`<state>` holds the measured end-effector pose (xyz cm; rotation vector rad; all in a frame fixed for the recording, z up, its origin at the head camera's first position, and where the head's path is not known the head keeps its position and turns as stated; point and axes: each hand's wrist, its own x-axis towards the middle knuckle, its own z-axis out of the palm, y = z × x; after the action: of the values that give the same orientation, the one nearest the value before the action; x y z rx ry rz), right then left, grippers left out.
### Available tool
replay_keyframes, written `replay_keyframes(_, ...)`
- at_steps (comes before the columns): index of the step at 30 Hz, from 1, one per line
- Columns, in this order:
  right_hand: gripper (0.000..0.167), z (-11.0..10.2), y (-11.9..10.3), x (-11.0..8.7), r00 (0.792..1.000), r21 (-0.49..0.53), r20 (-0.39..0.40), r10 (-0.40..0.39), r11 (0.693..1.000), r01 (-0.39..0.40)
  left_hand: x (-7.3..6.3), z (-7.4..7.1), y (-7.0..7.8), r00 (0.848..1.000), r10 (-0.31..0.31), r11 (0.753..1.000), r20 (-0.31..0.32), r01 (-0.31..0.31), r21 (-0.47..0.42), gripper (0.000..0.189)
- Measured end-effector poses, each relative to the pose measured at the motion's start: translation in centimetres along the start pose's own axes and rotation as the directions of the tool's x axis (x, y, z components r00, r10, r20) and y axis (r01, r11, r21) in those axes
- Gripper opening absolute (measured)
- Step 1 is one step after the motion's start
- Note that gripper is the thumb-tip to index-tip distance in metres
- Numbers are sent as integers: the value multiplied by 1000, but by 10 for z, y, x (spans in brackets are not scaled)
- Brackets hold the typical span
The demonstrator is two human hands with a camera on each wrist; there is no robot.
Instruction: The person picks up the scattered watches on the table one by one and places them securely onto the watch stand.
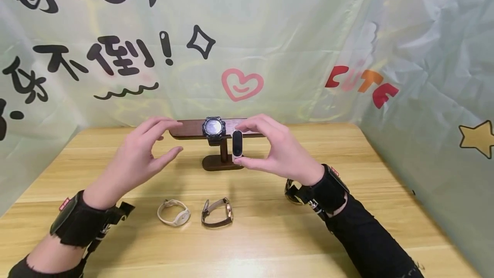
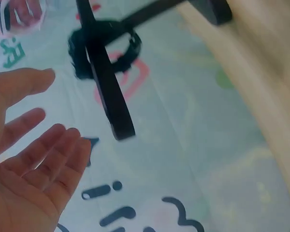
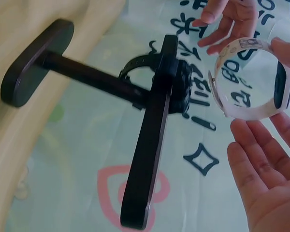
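Left to right along the wooden table (image 1: 262,235), we note a white watch (image 1: 181,217) lying with its strap looped, then a brown-strapped watch (image 1: 218,224) on its side, then a dark looped object (image 1: 288,189), partly hidden behind the right wrist; we cannot tell quite what it is. A printed cloth (image 1: 293,33) hangs behind. In the head view the right hand and its band cover part of the stand. Left hand (image 1: 137,155): thumb and fingers well apart, gently bent, near the bar's left end; the left wrist view shows us a gap between them. Right hand (image 1: 279,149): thumb below, fingers above, pinching a pale smart band (image 1: 237,144), dark face towards us; it is a closed loop in front of the bar, apart from it. The dark wooden stand (image 1: 188,129) bears a black watch (image 1: 213,127), strapped around its bar near the middle.
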<state>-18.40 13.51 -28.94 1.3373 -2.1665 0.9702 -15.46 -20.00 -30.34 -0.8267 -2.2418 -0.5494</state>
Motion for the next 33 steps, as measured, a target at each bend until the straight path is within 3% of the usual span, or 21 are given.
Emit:
replay_keyframes(9, 60, -12, 15, -2, 996, -66, 20, 84, 994, -82, 9, 10, -21, 996, -75, 997, 57, 75, 6, 46)
replay_keyframes(19, 58, -26, 32, -5, 981, -39, 23, 195, 980, -194, 8, 14, -25, 992, -107, 994, 61, 108, -6, 31)
replay_keyframes(26, 58, -38, 41, -8, 961, -59, 34, 275, 960, -273, 6, 17, -27, 991, -118, 993, 56, 119, -15, 38)
replay_keyframes(33, 57, -52, 46, -9, 944, -77, 28, 329, 942, -327, 5, 19, -30, 983, -168, 986, 72, 169, -14, 42)
